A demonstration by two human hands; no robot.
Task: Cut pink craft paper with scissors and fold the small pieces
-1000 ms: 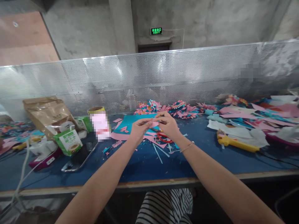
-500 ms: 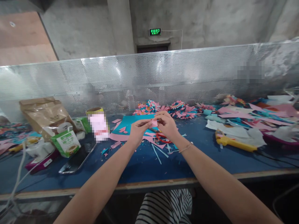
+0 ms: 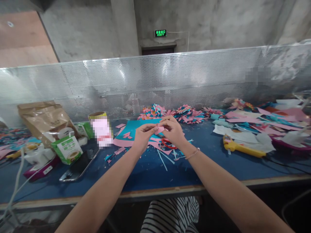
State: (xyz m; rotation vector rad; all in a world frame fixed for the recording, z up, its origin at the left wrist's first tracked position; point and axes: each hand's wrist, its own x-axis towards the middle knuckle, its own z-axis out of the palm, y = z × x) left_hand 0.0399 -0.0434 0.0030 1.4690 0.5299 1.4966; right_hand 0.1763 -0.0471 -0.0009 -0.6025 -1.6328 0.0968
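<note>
A small pink paper piece (image 3: 159, 130) has tipped from nearly upright to a lower slant in half a second, while both hands hold much the same place over the worktop (image 3: 116, 181). The left hand (image 3: 143, 133) pinches its left side with thumb and forefinger closed together; the right hand (image 3: 173, 129), fingers curled and almost shut, grips the other side — a double hold that probably keeps so slight a scrap from slipping or springing open.

Beneath, midway along the worktop and back from its near edge, a blue sheet (image 3: 136, 126) overlaps a pink sheet (image 3: 121, 143), scraps scattered around them. A red-handled tool (image 3: 167, 143), probably scissors, lies half hidden just below the right hand, presumably for quick reach. Paper pompoms (image 3: 155, 111) line the far edge, likely set there to leave elbow room.

Toward the right, a yellow glue gun (image 3: 245, 148) lies beside a crumpled white sheet (image 3: 266, 144), its cord trailing rightward. To the left a phone (image 3: 79, 166) rests at a slant toward the near edge, beside a green-and-white carton (image 3: 68, 149) and a brown bag (image 3: 46, 119).

The blue surface is littered with offcuts. Beyond its far edge stands a perforated metal screen (image 3: 145, 74) — behind it, bare concrete wall (image 3: 206, 29) and a lit green exit sign (image 3: 160, 33).
</note>
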